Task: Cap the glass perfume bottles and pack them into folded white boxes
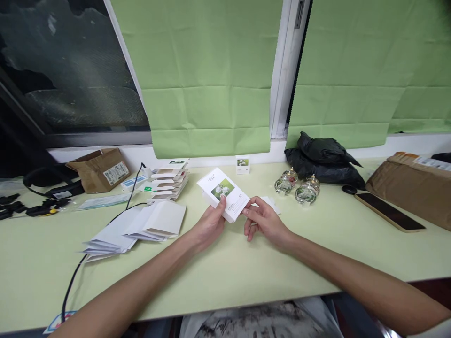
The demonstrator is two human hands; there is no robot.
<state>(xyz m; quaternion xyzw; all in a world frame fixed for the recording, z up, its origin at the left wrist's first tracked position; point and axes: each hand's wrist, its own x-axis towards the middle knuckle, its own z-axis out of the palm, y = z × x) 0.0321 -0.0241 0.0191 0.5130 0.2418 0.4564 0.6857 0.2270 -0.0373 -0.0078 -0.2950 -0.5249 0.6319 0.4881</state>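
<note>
A slim white carton [222,191] with a photo of white flowers on green is raised above the table in both hands, tilted so its printed face shows. My left hand [210,226] grips its near left side, thumb lying on the picture. At the carton's right end, my right hand [265,219] pinches the corner between thumb and forefinger, other fingers curled below. A flat white piece [271,204] lies partly hidden behind my right hand. To the left are overlapping flattened white cartons [155,219] and a stack of folded boxes [167,183].
A small flower-print box [243,164] stands by the wall. Clear ornaments [306,191] sit before black plastic bags [322,162]. Further right are a phone [389,212] and a brown parcel [412,185]. An open cardboard box [100,171] and a black cable [70,286] occupy the left.
</note>
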